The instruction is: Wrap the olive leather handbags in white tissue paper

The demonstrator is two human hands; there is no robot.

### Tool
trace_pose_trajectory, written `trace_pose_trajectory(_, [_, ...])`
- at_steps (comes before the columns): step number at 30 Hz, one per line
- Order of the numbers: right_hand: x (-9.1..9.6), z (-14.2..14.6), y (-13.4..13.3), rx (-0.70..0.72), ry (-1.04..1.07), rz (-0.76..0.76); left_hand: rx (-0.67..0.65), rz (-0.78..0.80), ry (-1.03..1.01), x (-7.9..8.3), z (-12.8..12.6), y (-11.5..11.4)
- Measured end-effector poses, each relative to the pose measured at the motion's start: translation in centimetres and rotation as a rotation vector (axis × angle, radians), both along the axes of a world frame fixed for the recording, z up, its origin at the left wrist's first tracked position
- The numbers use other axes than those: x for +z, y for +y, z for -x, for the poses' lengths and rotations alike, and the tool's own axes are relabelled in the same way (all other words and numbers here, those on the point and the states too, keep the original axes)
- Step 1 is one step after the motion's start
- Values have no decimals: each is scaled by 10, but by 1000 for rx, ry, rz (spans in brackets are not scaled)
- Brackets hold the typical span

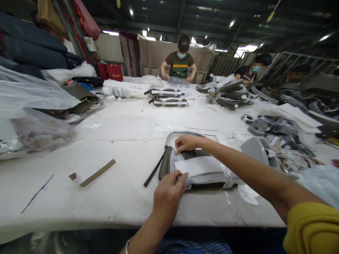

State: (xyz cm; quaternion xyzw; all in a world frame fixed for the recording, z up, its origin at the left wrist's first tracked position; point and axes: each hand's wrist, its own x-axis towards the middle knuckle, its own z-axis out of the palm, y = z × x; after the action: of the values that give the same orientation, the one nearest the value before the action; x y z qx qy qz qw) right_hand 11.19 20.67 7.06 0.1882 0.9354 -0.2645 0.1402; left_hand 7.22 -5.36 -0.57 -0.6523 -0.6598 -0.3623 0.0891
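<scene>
Lower centre of the frame, the wrapped bag lies on the table, left hand on its near edge, right hand on its far left corner, cardboard strip to its left, stacked bags behind at upper centre.

The bag is dark olive-grey, with a white sheet under clear, glossy wrap. Beneath the bag, the table is plain white, with a thin purple line far left of the bag. Just left of the bag, a tan cardboard strip. Right of it, a mustard-yellow sleeve. Nearer than the bag, blue checked cloth. Far beyond it, a green vest with an orange stripe over a brown shirt; beyond and to the left, red boxes
</scene>
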Motion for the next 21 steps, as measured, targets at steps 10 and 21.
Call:
trace_pose_trajectory(10, [-7, -47, -31, -43, 14, 76, -67, -142, 99, -10, -3, 0])
trace_pose_trajectory(21, [-25, -26, -27, -271, 72, 91, -80, -151, 107, -2, -3, 1])
